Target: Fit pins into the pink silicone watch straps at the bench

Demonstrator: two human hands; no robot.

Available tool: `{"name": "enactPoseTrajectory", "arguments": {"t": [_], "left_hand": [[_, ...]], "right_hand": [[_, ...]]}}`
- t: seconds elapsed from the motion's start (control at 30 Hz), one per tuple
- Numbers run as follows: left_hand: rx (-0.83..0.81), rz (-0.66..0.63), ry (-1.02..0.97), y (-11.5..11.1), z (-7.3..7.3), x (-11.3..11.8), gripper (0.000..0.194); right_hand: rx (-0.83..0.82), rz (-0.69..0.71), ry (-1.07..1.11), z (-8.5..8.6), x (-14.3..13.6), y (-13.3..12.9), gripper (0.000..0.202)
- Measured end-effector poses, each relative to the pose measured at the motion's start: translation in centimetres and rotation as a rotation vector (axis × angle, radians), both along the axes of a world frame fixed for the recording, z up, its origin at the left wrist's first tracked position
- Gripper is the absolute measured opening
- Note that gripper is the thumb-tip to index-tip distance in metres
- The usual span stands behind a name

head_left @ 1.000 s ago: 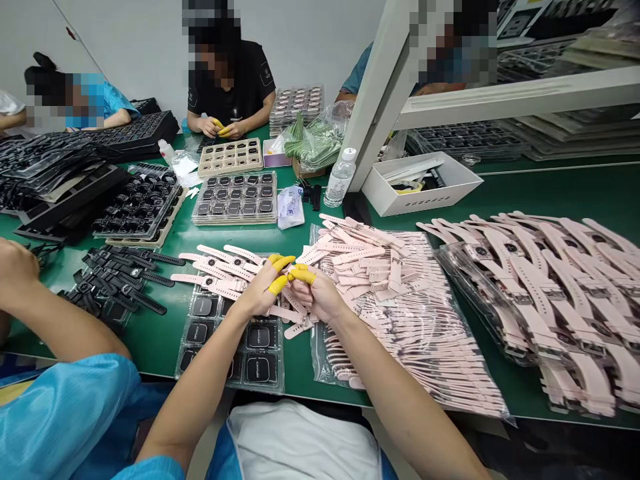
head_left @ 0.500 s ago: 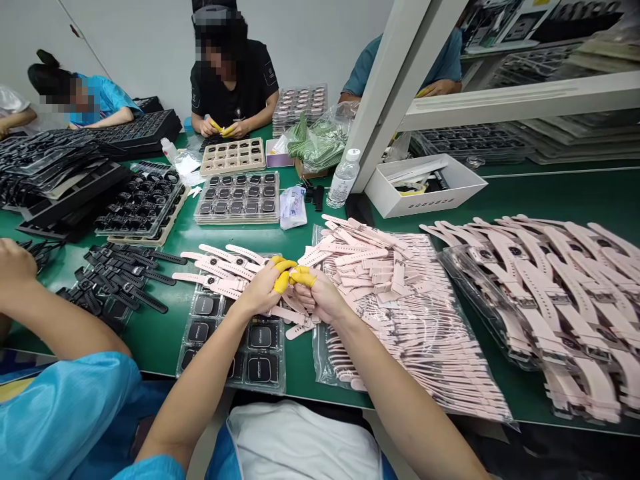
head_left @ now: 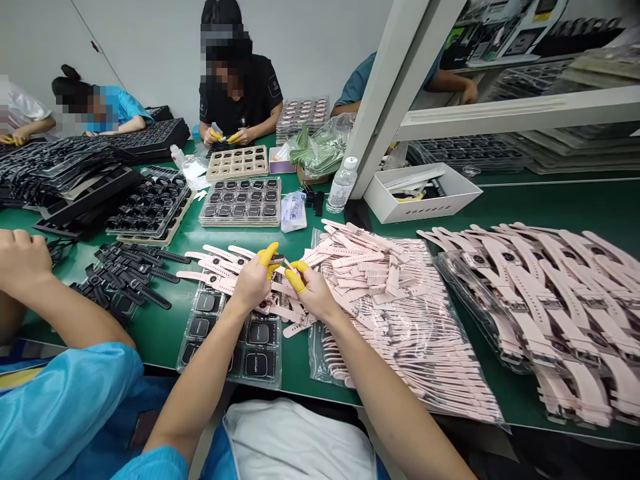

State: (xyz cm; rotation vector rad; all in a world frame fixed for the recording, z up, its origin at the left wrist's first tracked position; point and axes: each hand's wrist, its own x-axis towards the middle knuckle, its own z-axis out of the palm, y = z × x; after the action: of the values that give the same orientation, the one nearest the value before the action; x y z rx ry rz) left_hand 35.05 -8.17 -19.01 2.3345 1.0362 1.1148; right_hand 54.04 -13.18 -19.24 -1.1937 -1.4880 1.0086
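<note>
My left hand (head_left: 254,281) and my right hand (head_left: 314,293) meet above the green table (head_left: 170,327), both wearing yellow finger cots. Between their fingertips they pinch a small watch body with a pink strap (head_left: 280,261). More pink straps lie under and between the hands. Below my left wrist sits a clear tray of black watch bodies (head_left: 250,347). A row of finished pink watches (head_left: 215,267) lies just left of my hands. A loose pile of pink straps (head_left: 365,263) rests on a plastic bag to the right.
A large heap of assembled pink watches (head_left: 545,300) fills the right side. A neighbour's arm in a blue sleeve (head_left: 55,313) works at black watches (head_left: 130,273) on the left. Trays (head_left: 241,200), a water bottle (head_left: 342,184), a white box (head_left: 420,193) and several seated people lie beyond.
My hands have drawn slightly apart and lifted, with the small watch piece now pinched between the fingertips. The view has shifted a little downward.
</note>
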Motion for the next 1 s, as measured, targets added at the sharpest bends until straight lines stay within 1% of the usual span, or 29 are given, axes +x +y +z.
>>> {"name": "enactPoseTrajectory", "arguments": {"t": [0.1,0.23,0.33,0.43,0.53,0.63,0.7,0.77,0.83,0.9,1.0], "left_hand": [[-0.005,0.036,0.208,0.0,1.7,-1.3,0.065],[-0.065,0.15,0.587,-0.8,5.0,-3.2,0.066],[-0.174,0.172,0.78,-1.6,7.0,-5.1,0.059],[-0.207,0.148,0.884,-2.3,8.2,-7.5,0.043],[-0.173,0.09,0.947,-2.9,8.6,-9.7,0.028],[-0.217,0.042,0.95,-3.3,8.4,-11.0,0.025],[-0.299,0.038,0.925,-3.5,8.1,-11.3,0.024],[-0.381,0.043,0.911,-3.5,7.9,-11.5,0.024],[-0.446,0.038,0.928,-3.5,7.7,-11.5,0.023],[-0.483,0.021,0.969,-3.4,7.6,-11.6,0.023],[-0.456,0.033,1.037,-3.2,7.3,-11.7,0.025]], "right_hand": [[0.035,0.042,-0.044,0.2,0.2,0.0,0.022],[0.044,0.183,-0.182,0.4,0.3,-0.1,0.024],[0.052,0.278,-0.332,0.6,0.1,-0.5,0.021],[0.138,0.337,-0.445,0.8,-0.3,-1.0,0.016],[0.198,0.382,-0.496,0.8,-0.9,-1.5,0.012],[0.214,0.404,-0.568,0.6,-1.7,-2.0,0.014],[0.203,0.39,-0.617,0.4,-2.4,-2.4,0.021],[0.195,0.369,-0.665,0.2,-3.1,-2.7,0.032],[0.211,0.374,-0.729,0.2,-3.7,-3.0,0.038],[0.25,0.412,-0.805,0.3,-4.0,-3.2,0.035],[0.297,0.457,-0.903,0.6,-4.4,-3.4,0.027]]}}
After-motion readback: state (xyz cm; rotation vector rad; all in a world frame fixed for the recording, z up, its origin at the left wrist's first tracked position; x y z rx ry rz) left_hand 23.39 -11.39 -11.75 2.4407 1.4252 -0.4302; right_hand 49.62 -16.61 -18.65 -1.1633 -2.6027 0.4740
